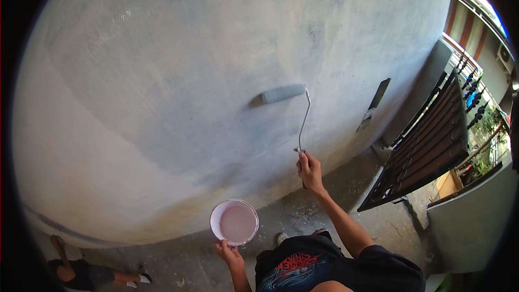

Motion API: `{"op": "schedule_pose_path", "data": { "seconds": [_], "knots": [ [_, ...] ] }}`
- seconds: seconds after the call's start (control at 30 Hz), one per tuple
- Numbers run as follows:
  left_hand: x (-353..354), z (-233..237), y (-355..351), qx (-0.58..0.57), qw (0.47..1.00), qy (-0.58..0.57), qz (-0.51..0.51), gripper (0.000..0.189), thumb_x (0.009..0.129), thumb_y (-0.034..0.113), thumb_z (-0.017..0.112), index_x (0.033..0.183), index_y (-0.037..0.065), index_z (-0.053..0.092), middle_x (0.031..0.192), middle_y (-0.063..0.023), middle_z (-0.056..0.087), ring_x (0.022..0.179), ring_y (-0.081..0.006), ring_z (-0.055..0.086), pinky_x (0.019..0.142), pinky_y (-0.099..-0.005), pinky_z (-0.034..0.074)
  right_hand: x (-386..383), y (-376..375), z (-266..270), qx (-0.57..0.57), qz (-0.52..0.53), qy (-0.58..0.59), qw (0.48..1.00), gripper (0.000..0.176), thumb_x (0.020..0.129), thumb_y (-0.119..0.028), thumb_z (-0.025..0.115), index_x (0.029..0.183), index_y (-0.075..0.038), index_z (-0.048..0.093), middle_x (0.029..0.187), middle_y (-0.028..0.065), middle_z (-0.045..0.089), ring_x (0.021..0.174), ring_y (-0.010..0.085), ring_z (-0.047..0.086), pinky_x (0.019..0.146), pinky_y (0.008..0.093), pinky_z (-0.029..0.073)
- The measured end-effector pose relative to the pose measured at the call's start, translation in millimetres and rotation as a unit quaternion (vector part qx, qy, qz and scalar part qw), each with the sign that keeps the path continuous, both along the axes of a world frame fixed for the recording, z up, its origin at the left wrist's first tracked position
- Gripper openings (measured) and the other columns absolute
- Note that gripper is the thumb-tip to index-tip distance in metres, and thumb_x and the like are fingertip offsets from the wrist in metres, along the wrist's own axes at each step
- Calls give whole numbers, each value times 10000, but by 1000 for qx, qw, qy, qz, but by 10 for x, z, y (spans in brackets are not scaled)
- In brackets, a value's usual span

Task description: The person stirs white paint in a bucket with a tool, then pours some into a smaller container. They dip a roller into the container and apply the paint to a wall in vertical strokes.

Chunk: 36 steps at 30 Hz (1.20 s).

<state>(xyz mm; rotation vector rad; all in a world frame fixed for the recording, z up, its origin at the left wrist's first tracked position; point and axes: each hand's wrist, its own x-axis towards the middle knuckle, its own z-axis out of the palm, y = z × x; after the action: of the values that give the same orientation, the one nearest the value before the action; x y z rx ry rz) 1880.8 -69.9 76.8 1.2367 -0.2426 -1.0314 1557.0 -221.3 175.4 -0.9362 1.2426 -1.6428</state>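
Right grip (310, 171) wrapped round handle of roller (284, 93), sleeve above grip, seemingly against wall (189, 48). Left grip (231, 254) held near rim of bucket (217, 219), below right grip. One-sided hold risked tipping, spilling paint (239, 224); uneven pressure risked streaks.

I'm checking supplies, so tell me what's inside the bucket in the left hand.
Inside the bucket there is a smooth, pale pinkish surface, probably paint. Its depth, and whatever lies beneath that surface, cannot be seen.
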Motion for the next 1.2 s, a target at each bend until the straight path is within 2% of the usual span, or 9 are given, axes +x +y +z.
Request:
{"op": "schedule_pose_path", "data": {
  "seconds": [0.17, 0.43, 0.57, 0.77, 0.97, 1.03, 1.07, 1.13, 1.2],
  "knots": [
    [-66, -54, -35, 18, 999, 19, -30, 276, 777, 111, 544, 1040, 76, 467, 1052, -83, 525, 908, -177, 540, 764, -319, 460, -110, -55, -77, -12, -1, 17, 1000, 287, 1018, -252, 493, 1150, -33, 622, 615, -63, 411, 509, 21, 363, 449, 211, 292],
    [-115, 4, -36, 27, 997, 32, -59, 292, 765, 115, 557, 1042, 87, 471, 1060, -83, 523, 969, -194, 542, 817, -331, 455, -134, 387, -1514, 91, 3, 82, 992, 299, 1010, -269, 509, 1072, -16, 655, 630, -63, 406, 557, 36, 374, 489, 232, 300],
    [4, -152, -60, 7, 996, 19, -86, 286, 760, 112, 557, 1034, 89, 477, 1063, -82, 523, 962, -194, 539, 813, -327, 455, -125, 672, -1645, 133, 22, 81, 988, 337, 1016, -302, 497, 1041, -11, 664, 605, -65, 430, 536, 29, 398, 474, 223, 308],
    [58, -80, -66, 14, 996, 13, -83, 283, 760, 110, 547, 1033, 86, 477, 1053, -77, 525, 943, -191, 533, 811, -333, 451, -86, 719, -1429, 166, 17, 75, 983, 385, 1007, -342, 513, 1046, 8, 670, 603, -60, 438, 533, 38, 400, 472, 238, 309],
    [298, -471, 61, -19, 994, 32, -105, 343, 772, 104, 573, 1099, 118, 474, 1109, -77, 498, 1035, -200, 504, 841, -336, 421, -204, 443, -469, 66, -4, 17, 998, 360, 1020, -330, 480, 1071, -15, 648, 585, -43, 447, 471, 50, 406, 428, 229, 318],
    [432, -896, 109, -67, 931, -311, -178, 466, 711, -57, 534, 1151, 72, 455, 1126, -127, 459, 1087, -240, 479, 840, -345, 422, -375, 269, -212, 32, -24, 16, 999, 373, 1024, -342, 461, 1060, -16, 639, 579, -33, 451, 461, 51, 413, 420, 230, 332],
    [411, -852, 126, -70, 930, -312, -179, 466, 711, -57, 534, 1151, 72, 455, 1126, -127, 459, 1087, -240, 479, 840, -345, 422, -465, 208, -11, 25, -35, 21, 999, 388, 1026, -354, 450, 1058, -14, 634, 578, -27, 452, 460, 51, 416, 420, 232, 339],
    [320, -550, 210, -99, 784, -583, -191, 554, 672, -145, 470, 1199, 19, 424, 1121, -182, 426, 1097, -308, 458, 866, -374, 406, -638, 115, 409, -4, -57, 46, 997, 432, 1028, -386, 430, 1088, 2, 610, 574, -23, 444, 457, 54, 420, 419, 234, 353],
    [293, -451, 196, -123, 763, -606, -189, 549, 679, -135, 472, 1206, 10, 420, 1116, -194, 425, 1069, -331, 460, 879, -385, 394, -791, 73, 833, -43, -61, 25, 997, 459, 1031, -401, 415, 1121, 17, 583, 580, -22, 432, 447, 57, 411, 410, 231, 349]
  ]
}}
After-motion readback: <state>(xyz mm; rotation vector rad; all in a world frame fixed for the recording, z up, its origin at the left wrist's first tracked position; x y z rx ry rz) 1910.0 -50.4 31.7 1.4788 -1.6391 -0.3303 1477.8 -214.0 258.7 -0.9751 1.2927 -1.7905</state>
